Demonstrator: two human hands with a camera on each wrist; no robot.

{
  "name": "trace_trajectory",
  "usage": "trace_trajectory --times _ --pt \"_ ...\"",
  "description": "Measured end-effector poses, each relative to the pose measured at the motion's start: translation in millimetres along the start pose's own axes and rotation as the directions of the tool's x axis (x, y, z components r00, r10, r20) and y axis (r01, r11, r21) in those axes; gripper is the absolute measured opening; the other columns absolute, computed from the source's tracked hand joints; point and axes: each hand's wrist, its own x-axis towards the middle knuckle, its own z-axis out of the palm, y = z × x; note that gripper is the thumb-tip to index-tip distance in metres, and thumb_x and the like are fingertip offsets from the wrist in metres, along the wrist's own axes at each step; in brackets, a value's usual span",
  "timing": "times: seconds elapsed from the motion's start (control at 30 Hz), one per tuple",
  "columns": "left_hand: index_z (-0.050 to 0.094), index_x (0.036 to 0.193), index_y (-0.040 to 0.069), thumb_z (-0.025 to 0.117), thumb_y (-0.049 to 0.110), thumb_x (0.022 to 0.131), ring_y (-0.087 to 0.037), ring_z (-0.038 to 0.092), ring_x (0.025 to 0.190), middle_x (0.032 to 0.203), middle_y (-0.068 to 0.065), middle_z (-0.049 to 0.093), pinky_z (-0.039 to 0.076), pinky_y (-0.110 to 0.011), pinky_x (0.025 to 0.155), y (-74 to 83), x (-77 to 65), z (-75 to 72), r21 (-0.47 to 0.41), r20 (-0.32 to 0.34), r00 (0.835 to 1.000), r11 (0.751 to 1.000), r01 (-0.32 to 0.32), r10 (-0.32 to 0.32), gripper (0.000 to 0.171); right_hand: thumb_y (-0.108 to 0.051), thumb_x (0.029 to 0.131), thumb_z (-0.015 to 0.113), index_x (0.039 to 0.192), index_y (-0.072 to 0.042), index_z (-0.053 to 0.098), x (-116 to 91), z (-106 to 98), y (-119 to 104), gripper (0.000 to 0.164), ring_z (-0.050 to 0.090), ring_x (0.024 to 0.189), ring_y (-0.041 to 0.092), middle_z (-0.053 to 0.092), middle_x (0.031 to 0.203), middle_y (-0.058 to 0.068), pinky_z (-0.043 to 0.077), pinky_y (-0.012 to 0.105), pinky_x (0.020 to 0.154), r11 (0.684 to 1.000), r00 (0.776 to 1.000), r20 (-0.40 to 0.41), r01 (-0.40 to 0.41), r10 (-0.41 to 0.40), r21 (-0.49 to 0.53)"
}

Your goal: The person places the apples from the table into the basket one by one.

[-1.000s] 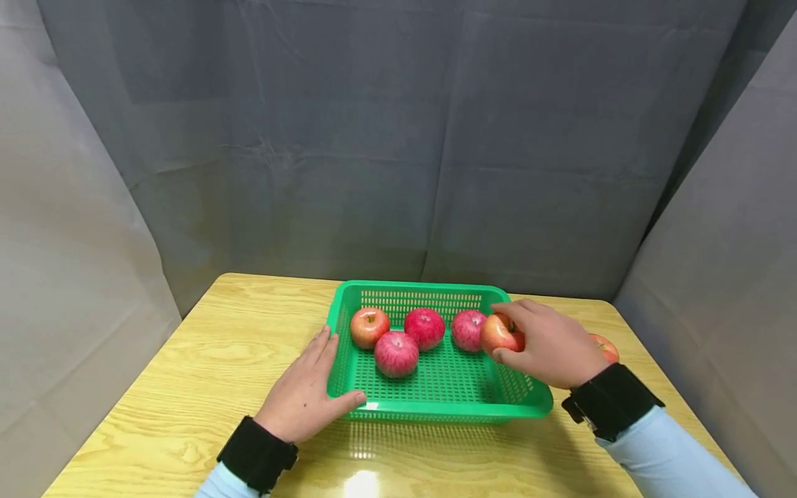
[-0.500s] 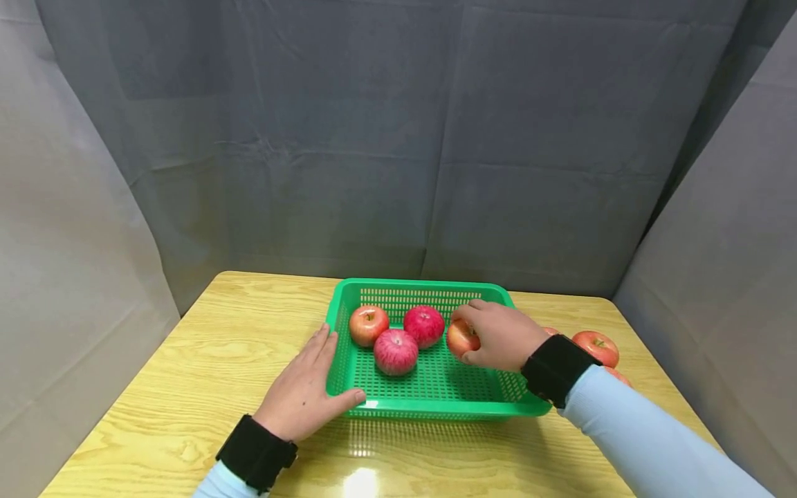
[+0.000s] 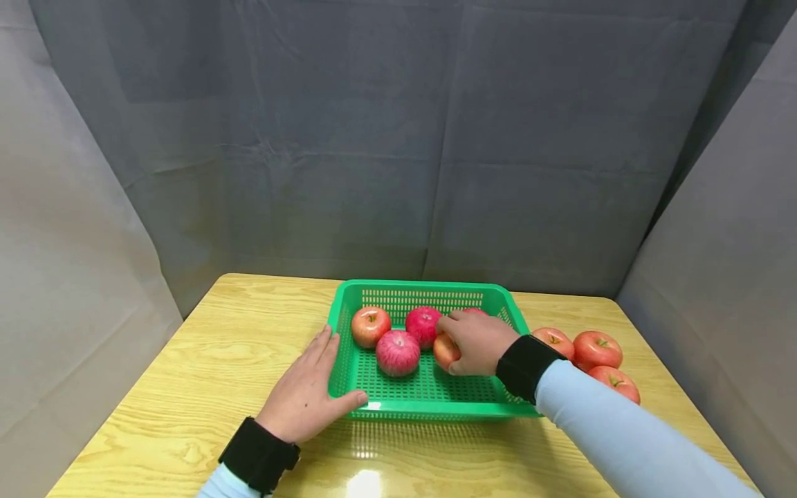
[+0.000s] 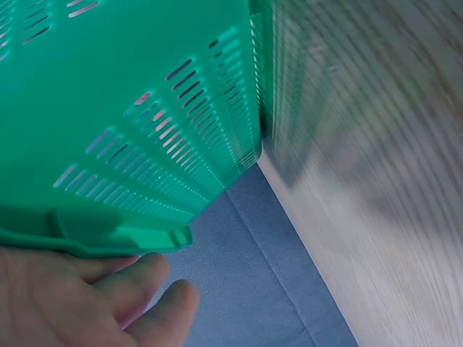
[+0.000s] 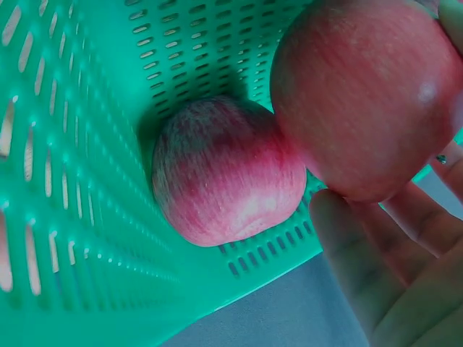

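Observation:
A green plastic basket (image 3: 436, 409) with slotted walls stands on the table. My left hand (image 3: 305, 398) rests along its left rim, fingers straight and thumb over the front edge. Inside the basket, my right hand (image 3: 479, 342) grips an orange-red apple (image 3: 445, 354), also large in the right wrist view (image 5: 362, 94). Left of it lie a glossy orange-red apple (image 3: 370, 326), a streaked pink apple (image 3: 398, 354) and a deep red apple (image 3: 422, 325). Behind my right hand, another pink apple (image 3: 476, 311) is mostly hidden; the right wrist view shows a pink apple (image 5: 228, 173) against the basket wall.
Right of the basket, three orange-red apples sit close together on the wooden table (image 3: 187, 373): one near the basket (image 3: 553, 340), one behind (image 3: 598, 350), one in front (image 3: 615, 382), beside my right forearm. Grey cloth (image 3: 349, 138) hangs behind the table and at its sides.
My right hand has carried the orange-red apple leftward from the basket's right side and lower into it. The apples outside have come into fuller view. My left hand stays at the rim.

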Motion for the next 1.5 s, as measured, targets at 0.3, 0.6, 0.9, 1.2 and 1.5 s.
trace_trajectory --times 0.3,0.6,0.9,1.2,1.5 --pt "0.031 0.157 -0.001 0.064 0.075 0.083 -0.03 0.022 0.152 0.166 -0.015 0.021 0.032 -0.051 0.115 -1.6 -0.7 1.4 0.003 -0.017 1.0 1.0 -0.02 0.02 0.111 -0.033 0.069 0.088 0.106 -0.021 0.065 4.3 13.8 2.8 0.046 0.051 0.077 0.017 0.054 0.091 -0.004 0.046 0.034 0.064 0.999 0.998 -0.052 0.041 -0.042 -0.032" --pt "0.029 0.159 0.001 0.057 0.08 0.083 -0.028 0.019 0.152 0.167 -0.013 0.018 0.031 -0.051 0.116 -1.4 -0.4 0.4 0.004 0.0 1.0 1.0 -0.011 0.011 0.113 -0.032 0.07 0.086 0.107 -0.02 0.063 8.1 21.7 3.2 0.045 0.055 0.082 0.02 0.057 0.095 -0.002 0.05 0.04 0.069 0.998 0.998 -0.058 0.036 -0.039 -0.048" --pt "0.029 0.158 0.0 0.059 0.079 0.082 -0.029 0.02 0.152 0.167 -0.014 0.018 0.031 -0.052 0.116 -1.8 -0.2 0.0 0.006 -0.006 1.0 1.0 -0.014 0.014 0.114 -0.035 0.072 0.09 0.113 -0.018 0.064 7.5 20.2 2.0 0.051 0.056 0.084 0.021 0.058 0.1 0.0 0.051 0.041 0.072 1.0 0.999 -0.029 0.019 -0.02 -0.021" --pt "0.026 0.159 0.002 0.057 0.082 0.081 -0.028 0.016 0.153 0.168 -0.012 0.016 0.029 -0.051 0.117 -1.2 0.8 0.1 0.002 0.018 1.0 1.0 0.0 0.0 0.117 -0.034 0.076 0.086 0.119 -0.016 0.067 3.9 11.3 7.0 0.05 0.056 0.09 0.02 0.058 0.099 -0.003 0.05 0.036 0.07 1.0 1.0 -0.02 0.019 -0.019 -0.01" --pt "0.026 0.159 0.002 0.056 0.083 0.081 -0.027 0.018 0.153 0.168 -0.012 0.016 0.03 -0.051 0.117 -0.3 0.7 -1.0 0.003 0.02 1.0 1.0 0.007 -0.007 0.116 -0.033 0.079 0.084 0.125 -0.018 0.066 -7.4 -9.4 20.6 0.052 0.053 0.092 0.02 0.062 0.111 0.002 0.051 0.036 0.071 0.998 0.999 0.028 -0.047 0.046 0.049"
